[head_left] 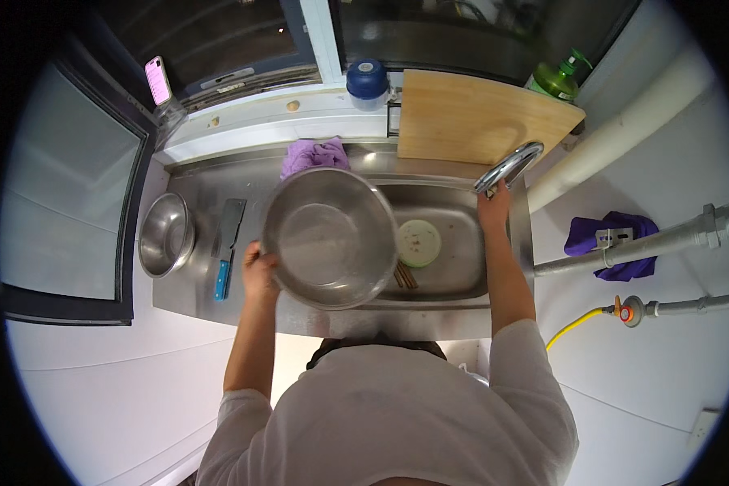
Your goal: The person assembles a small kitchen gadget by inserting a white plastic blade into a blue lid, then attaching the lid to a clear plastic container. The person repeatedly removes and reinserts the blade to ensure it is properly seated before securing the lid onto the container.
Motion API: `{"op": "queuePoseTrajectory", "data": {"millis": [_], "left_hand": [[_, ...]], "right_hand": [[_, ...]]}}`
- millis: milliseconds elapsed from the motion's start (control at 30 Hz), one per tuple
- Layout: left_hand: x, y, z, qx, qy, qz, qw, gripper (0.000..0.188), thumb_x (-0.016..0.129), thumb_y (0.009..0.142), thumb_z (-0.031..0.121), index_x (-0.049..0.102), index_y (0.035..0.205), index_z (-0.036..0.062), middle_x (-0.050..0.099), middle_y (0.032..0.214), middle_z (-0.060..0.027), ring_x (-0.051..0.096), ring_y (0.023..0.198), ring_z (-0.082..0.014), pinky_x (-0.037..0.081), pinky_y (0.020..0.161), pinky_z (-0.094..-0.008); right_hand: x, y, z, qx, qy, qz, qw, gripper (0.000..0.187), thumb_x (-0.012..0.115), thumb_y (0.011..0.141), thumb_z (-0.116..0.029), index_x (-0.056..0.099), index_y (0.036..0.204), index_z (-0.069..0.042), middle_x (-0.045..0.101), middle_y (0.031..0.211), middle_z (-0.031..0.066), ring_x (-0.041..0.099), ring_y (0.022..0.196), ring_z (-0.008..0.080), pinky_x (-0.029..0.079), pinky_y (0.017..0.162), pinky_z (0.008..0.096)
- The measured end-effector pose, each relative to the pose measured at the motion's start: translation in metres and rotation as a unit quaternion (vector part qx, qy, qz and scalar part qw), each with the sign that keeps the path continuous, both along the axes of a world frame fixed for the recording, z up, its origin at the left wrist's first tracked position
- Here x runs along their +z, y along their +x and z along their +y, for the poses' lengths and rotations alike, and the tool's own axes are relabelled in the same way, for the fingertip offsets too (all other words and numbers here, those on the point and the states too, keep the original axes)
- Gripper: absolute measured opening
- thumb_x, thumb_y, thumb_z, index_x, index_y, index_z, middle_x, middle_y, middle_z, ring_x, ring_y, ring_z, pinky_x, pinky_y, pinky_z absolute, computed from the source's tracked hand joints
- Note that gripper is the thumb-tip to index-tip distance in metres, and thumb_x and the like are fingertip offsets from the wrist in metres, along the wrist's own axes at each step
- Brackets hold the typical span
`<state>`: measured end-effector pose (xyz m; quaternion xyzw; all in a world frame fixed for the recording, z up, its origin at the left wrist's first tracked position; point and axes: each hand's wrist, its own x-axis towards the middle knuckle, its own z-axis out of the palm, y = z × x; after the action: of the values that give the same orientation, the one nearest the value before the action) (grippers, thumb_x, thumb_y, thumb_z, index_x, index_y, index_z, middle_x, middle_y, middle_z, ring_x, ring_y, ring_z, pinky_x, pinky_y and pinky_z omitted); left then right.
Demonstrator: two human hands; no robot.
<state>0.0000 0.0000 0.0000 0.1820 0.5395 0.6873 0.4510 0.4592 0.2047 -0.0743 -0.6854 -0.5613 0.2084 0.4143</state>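
My left hand (259, 271) is closed on the left rim of a large stainless steel basin (324, 235), with the thumb over the edge. The basin is tilted over the counter and the left part of the sink, and I see no food in it. At the sink's far right corner my right hand (494, 204) is closed around the lower end of the chrome faucet (510, 166); its fingertips are partly hidden. Inside the sink (458, 275) lie a pale green round dish or lid (419, 243) with brownish specks and several short brown sticks (405, 276).
Left of the basin lie a cleaver (229, 243) with a blue handle and a smaller steel bowl (167, 235). A purple cloth (314, 154) sits behind the basin. A wooden cutting board (470, 117) leans at the back, beside a blue-lidded container (368, 83) and a green pump bottle (557, 79).
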Motion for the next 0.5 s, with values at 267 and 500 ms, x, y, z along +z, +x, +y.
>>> {"op": "queuePoseTrajectory", "data": {"millis": [267,500], "left_hand": [[-0.022,0.121,0.051,-0.091,-0.068,-0.090,0.989,0.028,0.044,0.057,-0.013,0.054,0.078,0.0027,0.058,0.077,-0.0086,0.057,0.065,-0.0222,0.050,0.057,-0.0333],[-0.021,0.160,0.068,-0.113,-0.086,-0.117,0.983,0.029,0.045,0.057,-0.015,0.048,0.074,0.0085,0.055,0.075,-0.0054,0.054,0.064,-0.0205,0.046,0.055,-0.0314]], "right_hand": [[0.018,0.002,-0.010,0.077,-0.108,-0.118,0.984,0.061,0.061,0.075,-0.016,0.040,0.131,-0.007,0.054,0.120,0.0200,0.051,0.111,0.0370,0.041,0.094,0.0415],[0.013,0.010,-0.027,0.132,-0.075,-0.101,0.983,0.047,0.059,0.074,-0.012,0.053,0.120,-0.008,0.058,0.115,0.0192,0.053,0.107,0.0379,0.043,0.091,0.0410]]}}
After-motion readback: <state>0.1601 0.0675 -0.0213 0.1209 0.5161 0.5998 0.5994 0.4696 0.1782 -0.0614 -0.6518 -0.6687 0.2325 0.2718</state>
